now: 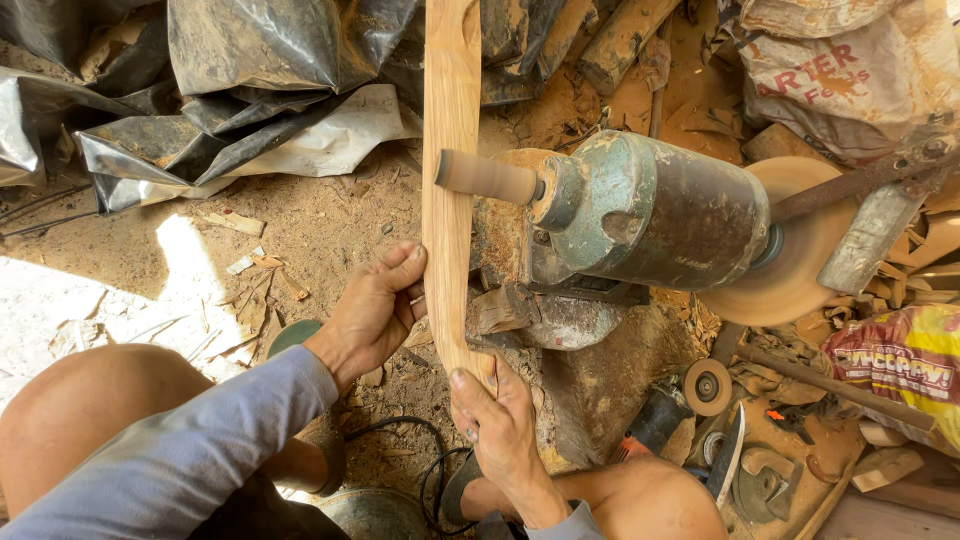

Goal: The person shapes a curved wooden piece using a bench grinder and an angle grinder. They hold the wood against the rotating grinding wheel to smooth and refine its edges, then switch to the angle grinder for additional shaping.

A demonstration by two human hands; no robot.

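While both hands [375, 310] [495, 415] grip the long pale wooden strip [450, 150], press it evenly against the tan sanding drum [487, 177] of the green motor [650, 210]

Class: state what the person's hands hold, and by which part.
Both hands grip the curved wooden strip at its near end: left hand on its left edge, right hand at its tip.

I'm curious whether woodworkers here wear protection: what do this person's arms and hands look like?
No gloves: both the left hand and the right hand are bare and dusty. Long grey-blue sleeves cover both arms to the wrists, the left sleeve showing in full and the right sleeve only at its cuff. No rings, watch or markings show.
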